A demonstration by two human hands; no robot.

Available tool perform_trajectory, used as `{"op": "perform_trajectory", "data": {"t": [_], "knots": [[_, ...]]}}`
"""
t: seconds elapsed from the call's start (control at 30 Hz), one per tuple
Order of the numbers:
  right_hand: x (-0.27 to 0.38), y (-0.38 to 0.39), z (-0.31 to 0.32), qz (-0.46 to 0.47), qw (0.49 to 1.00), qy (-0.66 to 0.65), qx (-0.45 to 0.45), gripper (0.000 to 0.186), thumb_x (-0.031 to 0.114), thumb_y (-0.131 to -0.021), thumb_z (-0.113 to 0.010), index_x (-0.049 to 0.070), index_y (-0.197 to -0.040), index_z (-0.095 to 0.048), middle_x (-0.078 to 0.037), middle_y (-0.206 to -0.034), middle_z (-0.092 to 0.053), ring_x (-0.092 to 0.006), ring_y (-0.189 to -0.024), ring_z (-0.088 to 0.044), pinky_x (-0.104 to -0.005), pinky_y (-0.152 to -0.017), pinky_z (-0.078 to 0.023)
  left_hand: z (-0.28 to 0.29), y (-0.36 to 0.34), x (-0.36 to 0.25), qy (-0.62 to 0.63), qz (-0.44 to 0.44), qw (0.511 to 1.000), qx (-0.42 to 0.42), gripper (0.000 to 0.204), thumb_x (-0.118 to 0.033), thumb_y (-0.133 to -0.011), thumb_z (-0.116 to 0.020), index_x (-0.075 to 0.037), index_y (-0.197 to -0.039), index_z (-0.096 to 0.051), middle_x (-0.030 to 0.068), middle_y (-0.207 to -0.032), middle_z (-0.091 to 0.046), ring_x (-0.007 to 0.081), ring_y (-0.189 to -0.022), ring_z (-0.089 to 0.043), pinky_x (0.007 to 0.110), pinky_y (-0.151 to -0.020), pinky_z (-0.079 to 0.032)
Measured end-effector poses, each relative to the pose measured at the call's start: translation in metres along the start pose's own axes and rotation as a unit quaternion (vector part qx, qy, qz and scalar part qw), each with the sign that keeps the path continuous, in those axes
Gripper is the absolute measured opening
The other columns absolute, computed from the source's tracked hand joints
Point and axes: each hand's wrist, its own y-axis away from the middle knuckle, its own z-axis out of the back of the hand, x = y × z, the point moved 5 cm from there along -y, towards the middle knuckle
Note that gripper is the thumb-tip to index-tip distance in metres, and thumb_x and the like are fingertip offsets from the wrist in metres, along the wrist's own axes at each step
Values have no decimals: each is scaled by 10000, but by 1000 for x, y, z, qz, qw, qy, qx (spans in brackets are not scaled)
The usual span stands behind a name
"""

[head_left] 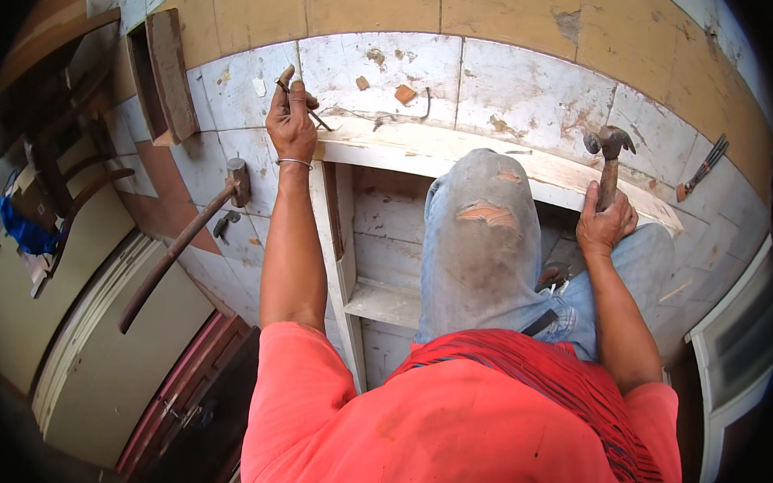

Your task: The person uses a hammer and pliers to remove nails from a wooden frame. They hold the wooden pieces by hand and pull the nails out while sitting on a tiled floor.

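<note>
My left hand point(291, 128) is closed on a long dark nail point(321, 121), whose lower end comes down at the left corner of a pale wooden frame point(434, 151). I cannot tell whether the tip touches the wood. In my right hand point(606, 226) is a claw hammer point(609, 141), gripped by its wooden handle, head up, over the right part of the frame's top board. My knee in torn jeans point(484, 228) stands in front of that board and hides part of it. A crosspiece point(381, 303) shows inside the frame.
A sledgehammer point(238, 181) with a long handle stands left of my arm, near a small dark tool point(226, 223). Beyond the frame lie a brick chip point(405, 94) and bent wire. Slim dark rods point(704, 167) lie far right. An open wooden box point(171, 78) is at upper left.
</note>
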Motion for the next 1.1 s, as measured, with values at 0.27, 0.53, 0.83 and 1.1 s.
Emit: {"op": "perform_trajectory", "data": {"t": [0.27,0.53,0.83,1.1], "knots": [[-3,0,0,-5,1000,-4,1,542,524,-903,-630,8,-1066,-608,-198,-1075,-649,-353,-1132,-540,-517,-1112,-220,-14,2,30,50,53,995,69,397,-213,-1039,-565,-6,-1378,-553,63,-878,-679,121,-809,-652,275,-760,-561],[18,-43,24,-13,977,-177,117,474,448,-899,-711,-7,-1019,-658,-207,-1020,-650,-364,-983,-611,-419,-895,-478,-15,0,37,84,54,993,56,306,-148,-988,-649,25,-1240,-656,71,-908,-702,127,-798,-676,274,-728,-599],[183,-128,82,135,940,-265,167,549,421,-893,-700,-23,-1208,-630,-215,-966,-704,-296,-920,-684,-376,-847,-520,-15,-3,38,68,44,996,32,298,-149,-987,-651,12,-1238,-666,67,-874,-702,105,-747,-659,253,-676,-578],[297,-125,60,262,894,-299,210,560,394,-888,-689,-48,-1217,-590,-251,-1017,-684,-305,-925,-685,-380,-873,-528,-16,-3,36,76,54,994,52,342,-179,-1004,-627,42,-1265,-635,87,-892,-708,129,-780,-678,271,-709,-584]]}}
